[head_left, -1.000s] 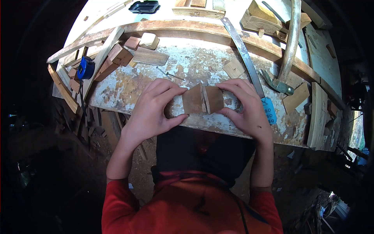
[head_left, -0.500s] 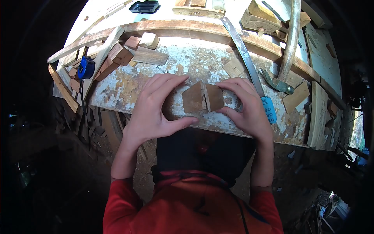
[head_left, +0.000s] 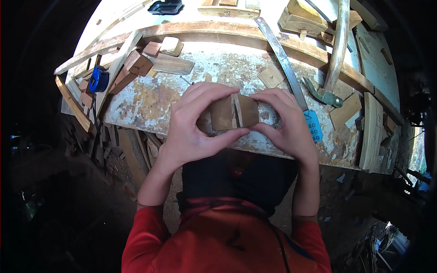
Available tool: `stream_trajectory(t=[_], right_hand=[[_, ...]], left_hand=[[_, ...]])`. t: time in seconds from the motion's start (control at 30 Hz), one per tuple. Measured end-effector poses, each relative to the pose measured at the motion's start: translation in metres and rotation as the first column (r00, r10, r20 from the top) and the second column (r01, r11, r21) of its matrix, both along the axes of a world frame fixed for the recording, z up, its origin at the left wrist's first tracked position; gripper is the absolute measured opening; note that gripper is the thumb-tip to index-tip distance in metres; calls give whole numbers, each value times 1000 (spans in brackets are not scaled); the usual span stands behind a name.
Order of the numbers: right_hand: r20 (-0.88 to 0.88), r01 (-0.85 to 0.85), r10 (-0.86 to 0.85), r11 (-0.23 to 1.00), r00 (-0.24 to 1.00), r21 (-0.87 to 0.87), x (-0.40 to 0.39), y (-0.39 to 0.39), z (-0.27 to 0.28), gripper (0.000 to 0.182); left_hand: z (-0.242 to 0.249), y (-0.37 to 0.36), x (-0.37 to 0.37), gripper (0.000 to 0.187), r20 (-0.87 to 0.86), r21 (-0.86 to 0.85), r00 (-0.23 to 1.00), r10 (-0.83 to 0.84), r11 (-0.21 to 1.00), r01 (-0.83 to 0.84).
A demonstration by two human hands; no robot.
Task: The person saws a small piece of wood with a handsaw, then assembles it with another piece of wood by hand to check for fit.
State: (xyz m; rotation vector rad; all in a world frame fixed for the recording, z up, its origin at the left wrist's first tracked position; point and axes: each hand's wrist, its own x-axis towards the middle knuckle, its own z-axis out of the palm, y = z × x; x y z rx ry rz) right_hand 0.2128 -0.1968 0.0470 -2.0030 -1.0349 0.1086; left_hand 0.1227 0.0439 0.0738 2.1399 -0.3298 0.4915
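Two small brown wooden blocks stand side by side near the front edge of the worn bench, a narrow dark gap between their pale edges. My left hand (head_left: 195, 120) curves round the left block (head_left: 221, 113), its fingertips at the far edge and its thumb along the near edge. The right block (head_left: 248, 111) is pinched between the fingers and thumb of my right hand (head_left: 287, 123). Just right of that hand lies a metal blade (head_left: 284, 61) with a blue sandpaper piece (head_left: 313, 125) at its near end.
A hammer (head_left: 328, 96) lies on the right beside wood offcuts (head_left: 346, 110). A long wooden strip (head_left: 205, 28) crosses the bench (head_left: 145, 102) behind my hands. A blue tape measure (head_left: 99, 79) sits at the left, and a black tray (head_left: 165, 7) at the back.
My left hand has moved right and closed round the left block. The gap between the blocks looks changed, and the right block is turned slightly. My right hand stays at the right block.
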Motion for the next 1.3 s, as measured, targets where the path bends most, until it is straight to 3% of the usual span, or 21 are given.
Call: stream_trajectory(t=[1.3], right_hand=[[30,1,-1,1000,1000,6,1,1,-2,59]], left_hand=[[-15,-8,4,63,81,-56,996,19,998,-14]])
